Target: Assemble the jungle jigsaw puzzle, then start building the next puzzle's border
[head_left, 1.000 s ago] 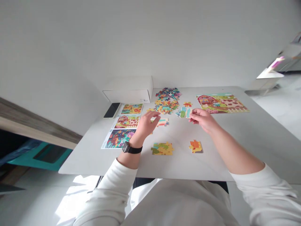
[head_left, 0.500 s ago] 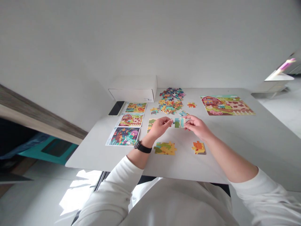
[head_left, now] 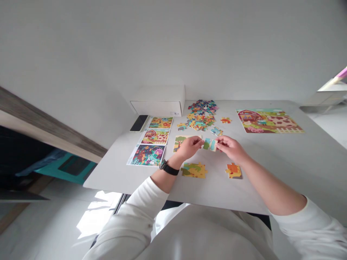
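Note:
My left hand (head_left: pixel 192 146) pinches the left edge of a green and blue puzzle piece (head_left: pixel 206 143). A pale blue puzzle piece (head_left: pixel 213 145) sits right beside it, its right edge gripped between the thumb and fingers of my right hand (head_left: pixel 230 148). Whether these two pieces are interlocked I cannot tell. Partly hidden by my left hand is a joined section with a tree (head_left: pixel 179 141). Nearer me lie a yellow-green joined section (head_left: pixel 193 170) and an orange and yellow section (head_left: pixel 233 170).
A heap of puzzle pieces (head_left: pixel 202 117) lies at the back, with loose pieces (head_left: pixel 216 130) around it. The farm picture (head_left: pixel 271 122) is at right. Picture sheets (head_left: pixel 154 136), a phone (head_left: pixel 139 123) and a white box (head_left: pixel 157 108) are at left on the table (head_left: pixel 271 173).
The view has shifted, so everything sits slightly farther right. The two held pieces have tilted a little, and more of the tree section shows behind my left hand.

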Action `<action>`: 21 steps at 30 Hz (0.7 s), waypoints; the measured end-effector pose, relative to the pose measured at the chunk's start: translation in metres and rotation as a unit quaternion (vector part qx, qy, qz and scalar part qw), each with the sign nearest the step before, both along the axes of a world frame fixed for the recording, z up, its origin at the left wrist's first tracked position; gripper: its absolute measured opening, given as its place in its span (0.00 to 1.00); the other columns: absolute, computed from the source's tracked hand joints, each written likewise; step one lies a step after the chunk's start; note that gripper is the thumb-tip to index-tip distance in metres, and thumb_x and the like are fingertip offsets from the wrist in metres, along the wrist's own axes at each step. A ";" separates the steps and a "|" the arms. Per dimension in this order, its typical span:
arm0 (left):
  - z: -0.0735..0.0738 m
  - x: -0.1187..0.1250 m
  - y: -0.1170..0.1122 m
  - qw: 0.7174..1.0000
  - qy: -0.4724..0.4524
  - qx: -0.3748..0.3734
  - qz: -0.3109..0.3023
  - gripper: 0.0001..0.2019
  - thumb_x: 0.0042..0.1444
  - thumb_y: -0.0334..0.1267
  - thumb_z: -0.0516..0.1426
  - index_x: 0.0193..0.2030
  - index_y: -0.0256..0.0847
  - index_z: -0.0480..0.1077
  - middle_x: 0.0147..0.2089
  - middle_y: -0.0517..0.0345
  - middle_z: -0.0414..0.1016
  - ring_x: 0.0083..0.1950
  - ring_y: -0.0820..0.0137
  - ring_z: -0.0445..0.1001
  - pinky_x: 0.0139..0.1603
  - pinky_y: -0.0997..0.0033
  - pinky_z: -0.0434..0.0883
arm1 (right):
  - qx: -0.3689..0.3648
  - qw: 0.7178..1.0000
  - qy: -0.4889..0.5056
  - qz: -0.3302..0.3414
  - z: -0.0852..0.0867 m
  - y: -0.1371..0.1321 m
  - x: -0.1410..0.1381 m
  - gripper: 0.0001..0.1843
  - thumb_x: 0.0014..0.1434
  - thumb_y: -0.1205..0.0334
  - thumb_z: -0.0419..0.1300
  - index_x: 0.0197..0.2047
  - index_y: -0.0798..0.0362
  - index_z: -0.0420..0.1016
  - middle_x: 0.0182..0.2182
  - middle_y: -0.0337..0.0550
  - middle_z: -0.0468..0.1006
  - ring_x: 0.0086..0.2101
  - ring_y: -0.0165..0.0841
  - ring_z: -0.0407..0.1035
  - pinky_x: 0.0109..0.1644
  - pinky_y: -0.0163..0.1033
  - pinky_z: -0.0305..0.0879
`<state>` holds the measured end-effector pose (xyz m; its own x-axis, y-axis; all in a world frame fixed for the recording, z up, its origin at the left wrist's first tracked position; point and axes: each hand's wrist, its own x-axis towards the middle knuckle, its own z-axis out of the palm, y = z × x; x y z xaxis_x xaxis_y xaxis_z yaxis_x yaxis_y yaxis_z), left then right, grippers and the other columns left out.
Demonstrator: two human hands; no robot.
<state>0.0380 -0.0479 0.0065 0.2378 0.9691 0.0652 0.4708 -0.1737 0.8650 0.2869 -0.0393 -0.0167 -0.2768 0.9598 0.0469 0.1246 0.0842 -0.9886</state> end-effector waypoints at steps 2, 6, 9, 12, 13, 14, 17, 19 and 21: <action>-0.001 0.000 0.000 1.000 0.003 0.004 -0.004 0.17 0.69 0.49 0.56 0.31 0.42 0.71 0.26 0.62 0.71 0.31 0.70 0.68 0.36 0.70 0.63 | -0.001 1.000 0.000 -0.002 -0.002 0.000 0.001 0.23 0.57 0.41 0.74 0.48 0.47 0.81 0.37 0.43 0.85 0.38 0.40 0.79 0.45 0.45 0.75; -0.003 0.001 -0.001 1.000 0.007 0.007 -0.008 0.16 0.68 0.47 0.56 0.31 0.41 0.72 0.26 0.62 0.71 0.31 0.71 0.68 0.36 0.70 0.64 | 0.011 1.000 -0.012 -0.013 -0.005 0.001 0.003 0.24 0.58 0.40 0.74 0.48 0.48 0.82 0.34 0.42 0.84 0.34 0.38 0.76 0.42 0.44 0.73; -0.004 0.001 0.000 1.000 -0.006 0.010 -0.015 0.14 0.67 0.47 0.58 0.33 0.41 0.73 0.27 0.62 0.71 0.31 0.72 0.66 0.35 0.70 0.63 | 0.017 0.999 -0.014 -0.031 -0.004 0.001 0.003 0.26 0.57 0.39 0.74 0.48 0.49 0.83 0.33 0.42 0.83 0.33 0.37 0.75 0.41 0.44 0.74; -0.005 0.001 0.000 0.999 -0.023 0.005 -0.026 0.13 0.65 0.47 0.59 0.35 0.40 0.75 0.28 0.62 0.72 0.31 0.72 0.65 0.35 0.70 0.62 | 0.019 0.999 -0.007 -0.040 -0.002 0.000 0.002 0.27 0.55 0.37 0.75 0.48 0.49 0.83 0.33 0.42 0.82 0.34 0.37 0.75 0.42 0.44 0.75; -0.004 0.000 -0.001 0.999 -0.026 0.002 -0.028 0.13 0.64 0.47 0.60 0.35 0.40 0.75 0.28 0.62 0.72 0.30 0.72 0.65 0.35 0.70 0.62 | 0.019 0.999 -0.003 -0.041 -0.002 0.000 0.001 0.27 0.55 0.37 0.75 0.48 0.49 0.83 0.33 0.41 0.82 0.34 0.37 0.75 0.43 0.45 0.75; -0.004 0.000 -0.001 0.999 -0.028 -0.001 -0.027 0.13 0.64 0.48 0.60 0.35 0.40 0.75 0.28 0.62 0.72 0.30 0.72 0.65 0.34 0.70 0.62 | 0.017 0.999 0.001 -0.039 -0.001 0.000 0.001 0.27 0.56 0.37 0.75 0.49 0.48 0.83 0.33 0.41 0.82 0.35 0.38 0.75 0.43 0.45 0.75; -0.002 0.001 -0.002 0.998 -0.053 -0.024 0.001 0.14 0.63 0.49 0.61 0.34 0.40 0.75 0.28 0.62 0.71 0.29 0.73 0.63 0.32 0.71 0.60 | 0.012 0.999 0.013 -0.035 -0.001 -0.001 0.001 0.27 0.59 0.36 0.72 0.52 0.46 0.82 0.34 0.41 0.83 0.37 0.40 0.78 0.44 0.46 0.77; -0.002 0.001 -0.001 0.994 -0.093 -0.055 0.028 0.15 0.62 0.51 0.61 0.34 0.41 0.73 0.27 0.63 0.69 0.26 0.74 0.61 0.29 0.71 0.58 | 0.005 1.000 0.012 -0.028 0.000 -0.002 0.001 0.26 0.60 0.36 0.71 0.52 0.45 0.82 0.38 0.43 0.85 0.39 0.41 0.79 0.45 0.46 0.77; -0.002 0.002 -0.001 0.985 -0.143 -0.090 0.044 0.17 0.62 0.55 0.62 0.34 0.42 0.71 0.24 0.65 0.65 0.24 0.75 0.58 0.27 0.71 0.55 | -0.007 1.000 0.001 -0.018 0.000 -0.003 0.000 0.25 0.59 0.35 0.72 0.48 0.46 0.82 0.41 0.46 0.87 0.40 0.41 0.80 0.46 0.46 0.77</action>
